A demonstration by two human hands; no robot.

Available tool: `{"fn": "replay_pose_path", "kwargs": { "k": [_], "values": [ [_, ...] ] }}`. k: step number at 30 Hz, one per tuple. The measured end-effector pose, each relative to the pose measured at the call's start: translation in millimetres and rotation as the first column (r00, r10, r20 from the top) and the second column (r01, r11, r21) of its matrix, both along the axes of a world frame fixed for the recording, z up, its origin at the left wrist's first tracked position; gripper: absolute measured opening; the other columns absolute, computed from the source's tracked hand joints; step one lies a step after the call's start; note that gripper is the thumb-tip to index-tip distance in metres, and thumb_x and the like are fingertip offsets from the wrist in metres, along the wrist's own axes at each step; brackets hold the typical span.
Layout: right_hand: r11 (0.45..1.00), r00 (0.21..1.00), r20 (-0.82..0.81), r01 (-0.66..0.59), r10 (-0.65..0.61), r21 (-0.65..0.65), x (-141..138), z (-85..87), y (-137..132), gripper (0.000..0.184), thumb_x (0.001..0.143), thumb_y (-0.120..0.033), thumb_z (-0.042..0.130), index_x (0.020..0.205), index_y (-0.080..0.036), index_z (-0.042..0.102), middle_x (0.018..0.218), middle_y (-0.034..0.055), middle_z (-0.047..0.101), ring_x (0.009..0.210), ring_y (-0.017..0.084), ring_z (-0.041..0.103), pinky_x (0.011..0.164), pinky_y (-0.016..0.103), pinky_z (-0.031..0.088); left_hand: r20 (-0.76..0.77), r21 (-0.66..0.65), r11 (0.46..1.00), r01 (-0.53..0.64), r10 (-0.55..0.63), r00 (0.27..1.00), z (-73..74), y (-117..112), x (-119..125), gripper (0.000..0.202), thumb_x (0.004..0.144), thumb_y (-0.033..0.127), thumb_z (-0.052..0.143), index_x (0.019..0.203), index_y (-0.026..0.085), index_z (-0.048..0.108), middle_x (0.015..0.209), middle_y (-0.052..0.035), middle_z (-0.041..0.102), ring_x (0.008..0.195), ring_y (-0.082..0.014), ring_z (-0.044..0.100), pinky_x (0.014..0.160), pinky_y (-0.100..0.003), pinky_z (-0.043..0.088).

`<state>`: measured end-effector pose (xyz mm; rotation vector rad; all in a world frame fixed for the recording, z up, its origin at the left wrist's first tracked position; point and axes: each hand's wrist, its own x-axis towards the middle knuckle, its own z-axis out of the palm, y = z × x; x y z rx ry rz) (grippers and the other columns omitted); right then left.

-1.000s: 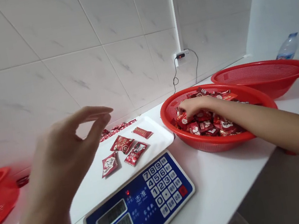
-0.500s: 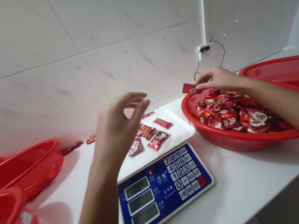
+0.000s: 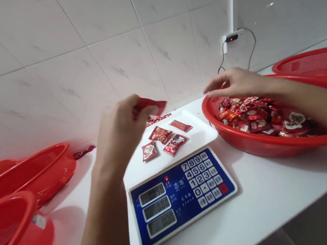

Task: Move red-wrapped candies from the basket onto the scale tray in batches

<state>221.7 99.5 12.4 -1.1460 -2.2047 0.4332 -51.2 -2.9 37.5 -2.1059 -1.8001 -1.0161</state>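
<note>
My left hand is shut on a red-wrapped candy, pinched between thumb and fingers above the weighing pan. Below it, several red candies lie apart on the white pan of a blue digital scale. Over the left rim of a red basket hovers my right hand. Its fingers are slightly apart, with nothing seen between them. Many red-wrapped candies fill that basket.
Other red baskets stand at the left, the near left and the far right. Some candy packets lie behind the pan near the tiled wall. A power socket with cables is on the wall.
The red candy has passed from my right hand to my left hand. My right hand's fingers have let go of it. The camera view has shifted slightly.
</note>
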Motion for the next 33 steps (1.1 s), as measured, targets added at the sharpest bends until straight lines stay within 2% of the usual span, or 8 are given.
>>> {"fn": "replay_pose_path", "kwargs": {
  "k": [3, 6, 11, 14, 16, 19, 23, 33],
  "values": [
    [0.960, 0.864, 0.426, 0.278, -0.269, 0.043, 26, -5.3, 23, 0.035, 0.085, -0.032, 0.064, 0.112, -0.009, 0.067, 0.114, 0.0181, 0.068, 0.104, 0.029, 0.062, 0.087, 0.037, 0.044, -0.077, -0.061, 0.972, -0.229, 0.224, 0.972, 1.8, 8, -26, 0.016, 0.083, 0.036, 0.059, 0.081, 0.023, 0.068, 0.073, -0.0044, 0.066, 0.066, -0.0213, 0.059, 0.060, -0.033, 0.038],
    [0.911, 0.716, 0.654, 0.401, -0.244, -0.099, 45, -13.0, 38, 0.039, 0.083, -0.037, 0.067, 0.111, -0.011, 0.065, 0.118, 0.0165, 0.066, 0.104, 0.029, 0.062, 0.083, 0.034, 0.045, -0.166, -0.196, 0.918, -0.345, 0.315, 0.934, -3.8, 17, -37, 0.015, 0.079, 0.032, 0.068, 0.086, 0.019, 0.072, 0.077, -0.0062, 0.068, 0.066, -0.0206, 0.059, 0.059, -0.031, 0.036],
    [0.885, 0.635, 0.745, 0.446, -0.204, -0.137, 43, -14.9, 36, 0.016, 0.079, -0.029, 0.068, 0.089, -0.018, 0.065, 0.102, 0.0091, 0.070, 0.095, 0.028, 0.065, 0.079, 0.034, 0.047, -0.358, -0.409, 0.863, -0.296, 0.146, 0.922, -15.7, 28, -35, 0.009, 0.072, 0.021, 0.071, 0.080, 0.022, 0.075, 0.081, -0.0043, 0.072, 0.073, -0.0203, 0.062, 0.057, -0.027, 0.039],
    [0.893, 0.603, 0.773, 0.436, -0.199, -0.110, 35, -14.1, 33, 0.005, 0.078, -0.022, 0.065, 0.082, -0.019, 0.063, 0.095, 0.0078, 0.070, 0.093, 0.027, 0.065, 0.079, 0.034, 0.046, -0.381, -0.493, 0.827, -0.269, 0.073, 0.922, -10.3, 21, -34, 0.012, 0.072, 0.021, 0.068, 0.079, 0.027, 0.077, 0.080, -0.0009, 0.074, 0.073, -0.0199, 0.064, 0.059, -0.026, 0.042],
    [0.897, 0.597, 0.776, 0.432, -0.206, -0.094, 35, -15.2, 36, 0.006, 0.078, -0.019, 0.065, 0.083, -0.018, 0.063, 0.097, 0.0084, 0.070, 0.093, 0.027, 0.064, 0.079, 0.033, 0.046, -0.365, -0.402, 0.871, -0.282, 0.130, 0.922, -2.3, 11, -31, 0.016, 0.075, 0.020, 0.065, 0.081, 0.026, 0.078, 0.078, -0.0016, 0.074, 0.067, -0.0190, 0.064, 0.058, -0.027, 0.042],
    [0.906, 0.601, 0.773, 0.416, -0.202, -0.086, 41, -18.5, 43, 0.010, 0.077, -0.019, 0.067, 0.087, -0.017, 0.064, 0.101, 0.0094, 0.069, 0.094, 0.026, 0.063, 0.078, 0.032, 0.046, -0.194, -0.040, 0.979, -0.198, 0.187, 0.963, 8.2, -8, -22, 0.015, 0.082, 0.018, 0.062, 0.078, 0.020, 0.076, 0.067, -0.0027, 0.071, 0.055, -0.0150, 0.058, 0.055, -0.028, 0.039],
    [0.914, 0.630, 0.754, 0.393, -0.187, -0.102, 48, -22.2, 50, 0.012, 0.079, -0.019, 0.067, 0.091, -0.017, 0.065, 0.107, 0.0097, 0.069, 0.099, 0.026, 0.063, 0.082, 0.032, 0.045, 0.029, 0.334, 0.942, -0.027, 0.018, 0.999, 12.2, -26, -1, 0.009, 0.085, 0.020, 0.069, 0.079, 0.018, 0.075, 0.060, 0.0029, 0.067, 0.053, -0.0119, 0.059, 0.058, -0.025, 0.044],
    [0.893, 0.661, 0.723, 0.427, -0.201, -0.141, 46, -20.6, 45, 0.015, 0.081, -0.021, 0.066, 0.096, -0.017, 0.067, 0.106, 0.0093, 0.070, 0.100, 0.026, 0.063, 0.082, 0.033, 0.044, -0.005, 0.457, 0.888, 0.056, -0.060, 0.998, 11.3, -29, 8, 0.008, 0.085, 0.020, 0.071, 0.078, 0.021, 0.074, 0.057, 0.0065, 0.064, 0.053, -0.0129, 0.063, 0.059, -0.027, 0.050]
  ]
}}
